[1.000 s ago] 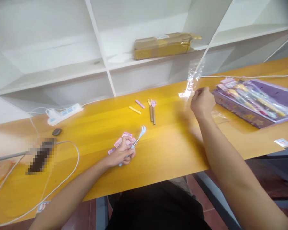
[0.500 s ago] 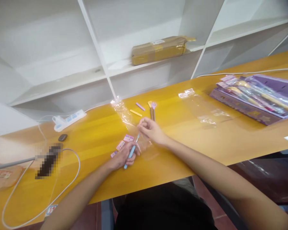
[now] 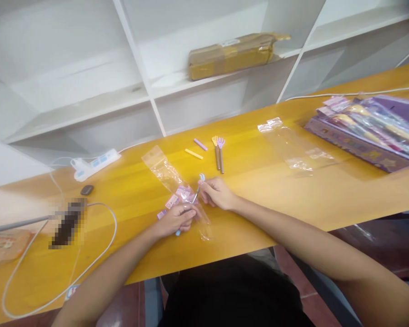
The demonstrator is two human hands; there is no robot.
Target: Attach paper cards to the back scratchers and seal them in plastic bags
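A small blue back scratcher (image 3: 202, 176) with a metal shaft slants between my hands. My left hand (image 3: 177, 219) is closed round its blue handle, whose lower end shows under the fingers. Near the claw end, my right hand (image 3: 218, 193) pinches it. A clear plastic bag (image 3: 160, 164) lies under and beyond my hands. Pink-and-purple printed cards (image 3: 172, 201) are by my left fingers. Beyond my right hand lie a yellow claw piece (image 3: 216, 152) and a purple claw piece (image 3: 221, 156) on brown-grey shafts, beside a purple stick (image 3: 200, 144) and a yellow stick (image 3: 193, 154).
At the right stands a purple box (image 3: 347, 138) of bagged items, with another clear bag (image 3: 282, 141) beside it. A power strip (image 3: 95, 164), a small black object (image 3: 87, 190) and a looped white cable (image 3: 115, 227) lie left. A taped parcel (image 3: 231, 56) rests on the shelf.
My right hand now grips near the blue claw, which has come into view. My left hand has turned over the handle, covering more of it. The view has shifted slightly.
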